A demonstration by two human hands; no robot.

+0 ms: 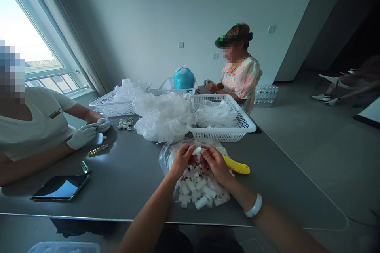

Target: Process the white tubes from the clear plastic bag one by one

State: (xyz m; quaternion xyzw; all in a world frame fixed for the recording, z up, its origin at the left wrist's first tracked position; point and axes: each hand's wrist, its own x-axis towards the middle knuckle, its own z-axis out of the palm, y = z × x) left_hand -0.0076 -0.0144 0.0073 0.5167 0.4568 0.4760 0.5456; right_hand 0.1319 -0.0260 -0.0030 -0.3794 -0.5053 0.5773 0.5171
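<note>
Both my hands meet above a pile of white tubular pieces on the dark table. Between my fingertips is one small white piece. My left hand pinches its left end, and my right hand has its fingers closed on the right end. Clear plastic bag film lies around the pile. A yellow-handled tool rests beside my right hand, its other end hidden behind that hand.
White baskets and bunched clear bags stand beyond the pile. At left, a person's gloved hands are near a yellow cutter, a green roll and a phone. Another person sits across the table.
</note>
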